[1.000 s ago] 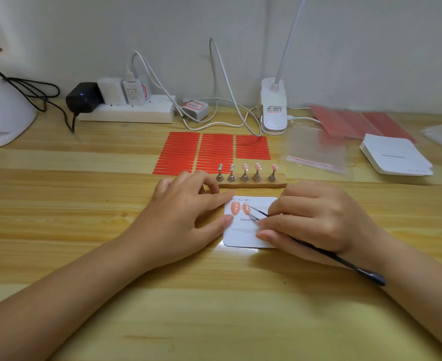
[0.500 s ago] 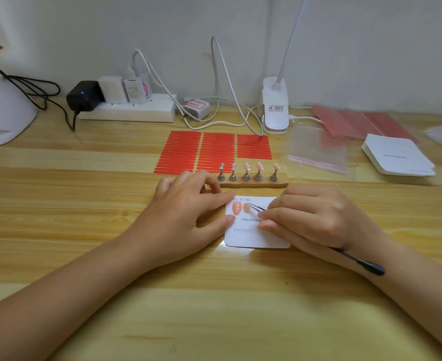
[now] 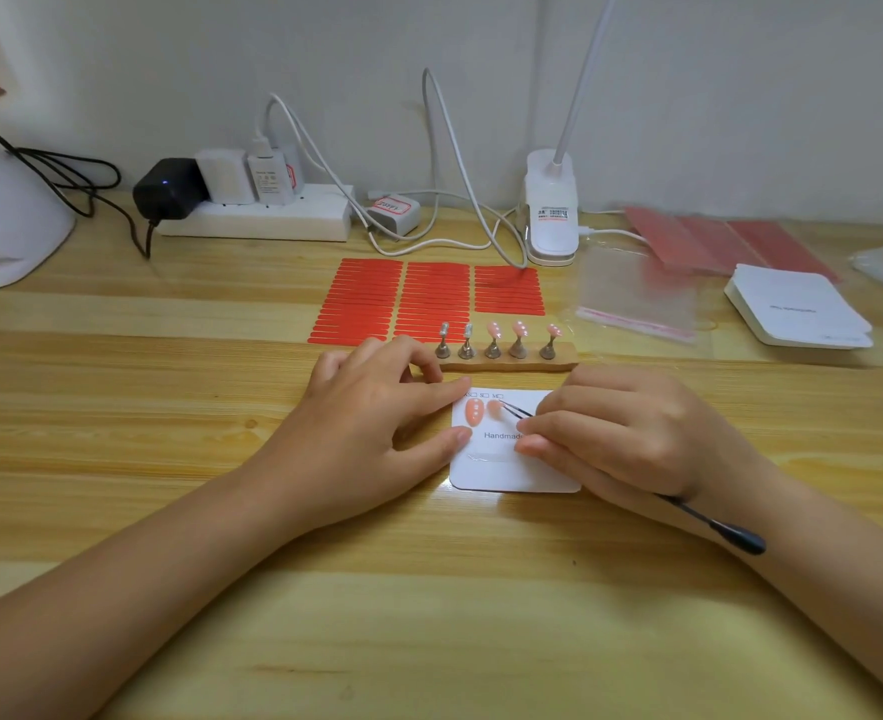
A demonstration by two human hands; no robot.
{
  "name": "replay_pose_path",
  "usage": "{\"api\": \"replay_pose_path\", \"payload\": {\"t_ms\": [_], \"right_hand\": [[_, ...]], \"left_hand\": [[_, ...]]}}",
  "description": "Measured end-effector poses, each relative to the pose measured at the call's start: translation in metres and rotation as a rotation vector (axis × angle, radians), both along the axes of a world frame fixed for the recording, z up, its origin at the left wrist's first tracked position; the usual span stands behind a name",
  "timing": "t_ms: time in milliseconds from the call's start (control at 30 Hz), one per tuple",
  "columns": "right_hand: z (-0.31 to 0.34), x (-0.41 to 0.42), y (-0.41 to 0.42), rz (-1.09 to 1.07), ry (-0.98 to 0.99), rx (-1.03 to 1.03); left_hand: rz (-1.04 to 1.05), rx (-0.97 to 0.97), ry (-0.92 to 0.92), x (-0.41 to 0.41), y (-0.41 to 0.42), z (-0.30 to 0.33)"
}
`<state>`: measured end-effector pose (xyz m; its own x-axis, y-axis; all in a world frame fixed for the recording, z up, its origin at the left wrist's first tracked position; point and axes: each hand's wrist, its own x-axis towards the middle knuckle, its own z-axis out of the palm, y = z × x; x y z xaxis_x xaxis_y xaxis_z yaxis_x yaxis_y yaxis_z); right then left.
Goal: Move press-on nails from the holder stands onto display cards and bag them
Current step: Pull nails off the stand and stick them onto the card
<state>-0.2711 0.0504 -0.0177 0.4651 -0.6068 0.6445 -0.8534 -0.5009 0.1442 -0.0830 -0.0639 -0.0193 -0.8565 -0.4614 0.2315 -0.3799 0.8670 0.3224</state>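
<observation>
Card bears 2 nails, stands 3; left hand flat, right hand gripping tweezers.

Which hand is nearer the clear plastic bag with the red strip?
Right. The right hand, holding black tweezers, lies in front of the clear plastic bag; the left hand is farther left.

The scene is seen from a single head-worn wide-angle view, aimed forward and down at close range over the tabletop, with the wall across the frame's upper edge.
</observation>
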Motion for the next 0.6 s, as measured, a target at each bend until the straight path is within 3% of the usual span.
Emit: {"api": "replay_pose_path", "payload": {"t_ms": [600], "right_hand": [[0.0027, 0.0037, 0.0077, -0.071, 0.048, 0.036]], "left_hand": [[-0.002, -0.004, 0.017, 0.0003, 0.0013, 0.0009]]}}
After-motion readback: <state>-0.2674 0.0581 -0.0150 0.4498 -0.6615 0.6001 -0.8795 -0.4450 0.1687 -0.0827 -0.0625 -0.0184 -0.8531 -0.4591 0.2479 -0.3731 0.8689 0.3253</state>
